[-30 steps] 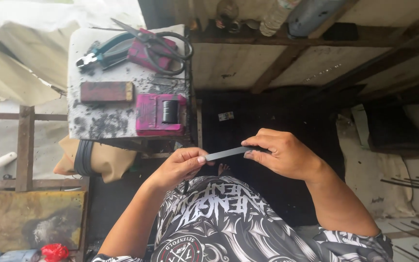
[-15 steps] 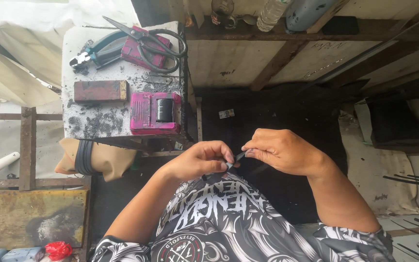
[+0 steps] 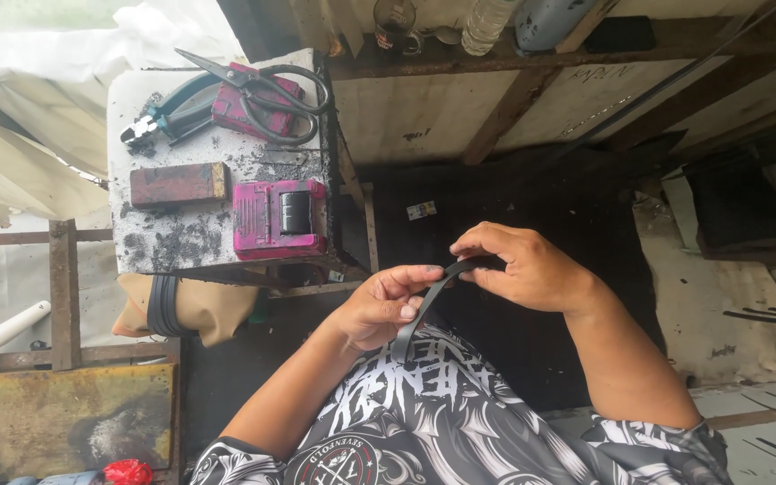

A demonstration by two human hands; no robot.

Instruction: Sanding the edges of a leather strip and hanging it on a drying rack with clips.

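While the left hand (image 3: pixel 386 307) pinches the lower run of a dark rubber strip (image 3: pixel 424 301) over the lap, the right hand (image 3: pixel 521 267) grips its upper end, bending it into an arc. Further out, the grimy small table (image 3: pixel 136 242) carries a pink block (image 3: pixel 278 218), scissors (image 3: pixel 267 94) and pliers (image 3: pixel 168 112).

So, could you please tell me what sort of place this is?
Probably a small repair workshop: a grimy work block carrying scissors and pliers, rough wooden shelving, and both hands bending a black strip.

shirt: black, short-sleeved | print: white ornate lettering and patterns | forearms: bare | round emblem at chest
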